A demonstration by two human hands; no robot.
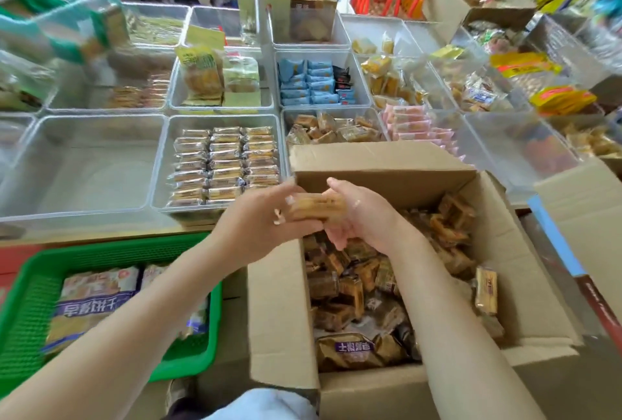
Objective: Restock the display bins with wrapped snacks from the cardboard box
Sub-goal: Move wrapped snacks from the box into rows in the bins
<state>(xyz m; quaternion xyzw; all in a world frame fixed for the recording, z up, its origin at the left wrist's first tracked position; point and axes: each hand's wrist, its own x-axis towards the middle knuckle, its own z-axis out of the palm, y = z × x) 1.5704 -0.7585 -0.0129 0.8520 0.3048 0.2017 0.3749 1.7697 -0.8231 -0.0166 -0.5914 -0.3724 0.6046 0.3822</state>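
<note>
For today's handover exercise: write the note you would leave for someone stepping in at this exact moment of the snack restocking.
Hands: left hand and right hand together hold a small stack of wrapped snacks above the far left corner of the cardboard box.
Things: the box holds many loose wrapped snacks. The clear bin straight ahead has neat rows of snacks; the bin to its right, behind the box flap, holds a loose pile of similar brown ones.
Done: one bin looks largely filled.
Left: place the held stack, then keep emptying the box. The large bin at left looks empty.
</note>
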